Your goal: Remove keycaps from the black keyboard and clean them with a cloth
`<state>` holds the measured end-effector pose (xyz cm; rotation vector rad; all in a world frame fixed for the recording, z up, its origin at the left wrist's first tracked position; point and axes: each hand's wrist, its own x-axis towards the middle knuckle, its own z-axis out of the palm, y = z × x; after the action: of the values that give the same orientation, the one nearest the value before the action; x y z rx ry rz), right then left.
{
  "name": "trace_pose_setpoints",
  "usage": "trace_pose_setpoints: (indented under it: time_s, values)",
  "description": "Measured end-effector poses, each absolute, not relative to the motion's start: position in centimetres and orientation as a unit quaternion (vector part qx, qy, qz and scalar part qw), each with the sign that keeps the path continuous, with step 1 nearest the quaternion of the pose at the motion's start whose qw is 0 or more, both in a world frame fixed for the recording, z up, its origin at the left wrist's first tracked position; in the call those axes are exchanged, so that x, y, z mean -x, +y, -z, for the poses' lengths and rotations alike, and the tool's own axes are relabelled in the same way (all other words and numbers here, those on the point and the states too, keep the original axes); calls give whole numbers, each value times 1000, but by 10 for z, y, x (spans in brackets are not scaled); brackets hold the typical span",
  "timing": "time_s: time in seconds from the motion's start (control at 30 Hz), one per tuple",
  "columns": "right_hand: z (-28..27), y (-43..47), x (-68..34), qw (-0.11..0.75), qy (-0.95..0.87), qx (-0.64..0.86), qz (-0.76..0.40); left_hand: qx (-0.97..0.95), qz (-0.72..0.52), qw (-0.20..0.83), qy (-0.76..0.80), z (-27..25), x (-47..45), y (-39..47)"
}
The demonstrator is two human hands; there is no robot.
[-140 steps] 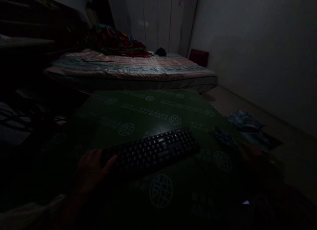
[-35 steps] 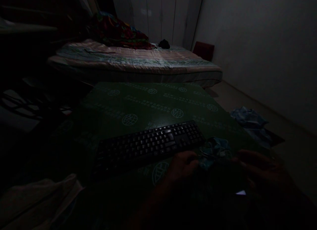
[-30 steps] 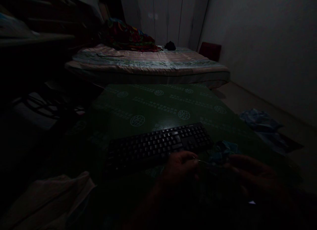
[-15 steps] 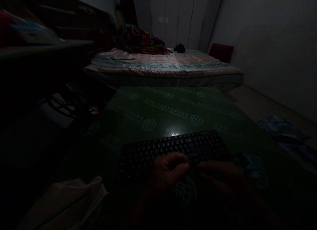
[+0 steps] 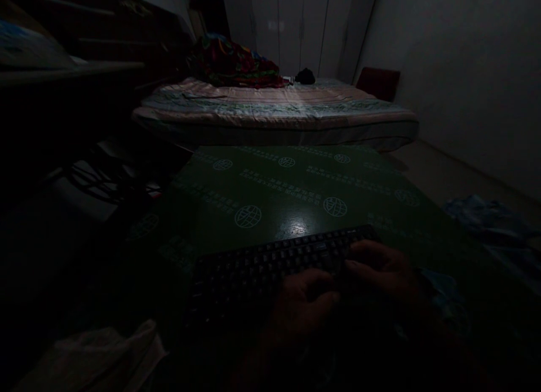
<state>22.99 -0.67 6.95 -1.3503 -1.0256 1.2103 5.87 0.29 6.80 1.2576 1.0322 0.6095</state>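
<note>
A black keyboard lies at a slant on the green table, its keys facing up. My left hand is at the keyboard's near edge, fingers curled and thumb drawn in towards them. Over the keyboard's right end is my right hand, with bent fingers and the thumb close to the fingertips. Both hands are closed, and deep shadow hides whatever lies between their fingers. A bluish crumpled item rests on the table beside my right forearm.
Pale cloth lies at the front left. Beyond the table stands a bed with a red patterned blanket. Crumpled clothing is at the right, and a dark shelf is at the left.
My right hand has moved up from the near edge onto the keyboard's right end. My left hand has shifted slightly right and nearer. The view has also moved a little.
</note>
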Motion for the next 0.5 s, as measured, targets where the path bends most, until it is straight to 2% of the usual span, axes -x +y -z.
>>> trace_pose_setpoints:
  time_s: [0.17, 0.3, 0.4, 0.5]
  values:
    - [-56, -12, -244, 511, -377, 540, -552, -607, -179, 639, 436, -63, -68, -3]
    - [-53, -13, -252, 502, -381, 514, -582, -633, -175, 616, 436, -58, -71, -6]
    - [-54, -13, -254, 464, -398, 521, -595, -639, -191, 603, 439, -55, -74, -8]
    - [-56, -15, -253, 446, -381, 539, -605, -565, -197, 666, 445, -53, -76, -7]
